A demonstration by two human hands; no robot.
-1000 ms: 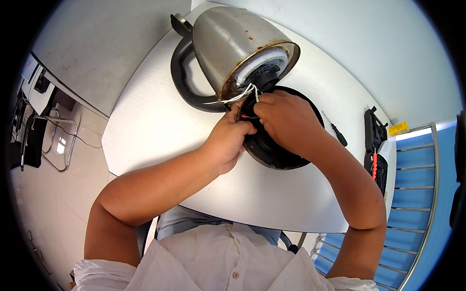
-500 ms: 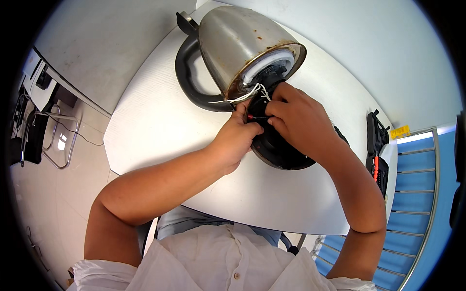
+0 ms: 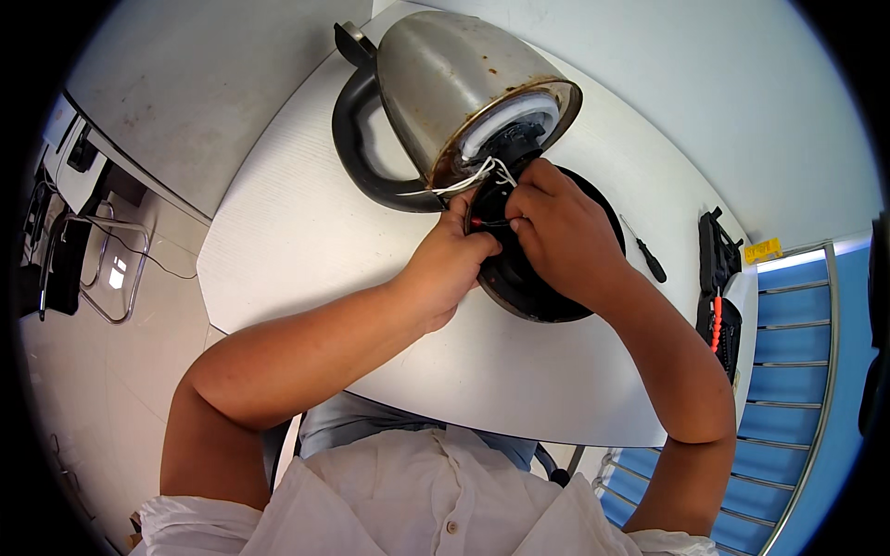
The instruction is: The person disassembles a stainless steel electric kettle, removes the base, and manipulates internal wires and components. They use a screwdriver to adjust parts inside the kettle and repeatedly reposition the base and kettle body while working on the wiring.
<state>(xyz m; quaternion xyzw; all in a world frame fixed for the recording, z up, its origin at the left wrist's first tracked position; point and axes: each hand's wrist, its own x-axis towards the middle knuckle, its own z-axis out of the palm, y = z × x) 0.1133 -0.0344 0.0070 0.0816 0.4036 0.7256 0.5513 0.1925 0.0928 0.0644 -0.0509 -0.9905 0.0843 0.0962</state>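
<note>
A steel electric kettle (image 3: 464,69) lies on its side, its rusty-rimmed underside turned toward me. Its black handle (image 3: 348,139) points left. White wires (image 3: 477,174) run out of the opened bottom. Just below it is a round black plastic base cover (image 3: 528,287), tilted with its hollow inside showing. My left hand (image 3: 450,255) grips the cover's left rim between thumb and fingers. Over the hollow, my right hand (image 3: 565,232) is closed, its fingertips pinching a thin dark wire (image 3: 496,223) beside a small red piece. The right hand hides part of the cover.
A white table (image 3: 287,250) holds everything. A black-handled screwdriver (image 3: 652,262) lies right of the cover. By the right edge are an open black tool case (image 3: 714,250) and an orange-red tool (image 3: 717,322). Walls border the far side; a metal rail (image 3: 788,366) stands at right.
My right hand has shifted slightly left and turned, uncovering more of the cover's right rim and the screwdriver. The left hand keeps its grip on the rim.
</note>
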